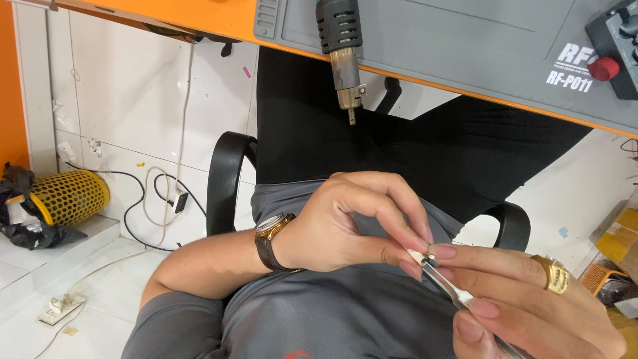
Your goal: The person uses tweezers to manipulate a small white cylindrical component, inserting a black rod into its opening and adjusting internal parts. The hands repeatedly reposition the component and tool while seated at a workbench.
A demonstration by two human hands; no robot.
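At the far left a yellow mesh basket [68, 196] lies on the white floor [133, 86]. Moving right, the left hand [345, 223], a watch [271, 239] on its wrist, pinches a small pale part [419, 256] between thumb and fingertips. Touching it, the right hand [531, 302], which wears a gold ring [555, 274], grips metal tweezers [446, 284] whose tips meet that part. Above, a heat gun [341, 53] lies unheld on the grey mat [465, 46]. The work on the part looks mid-way, not finished.
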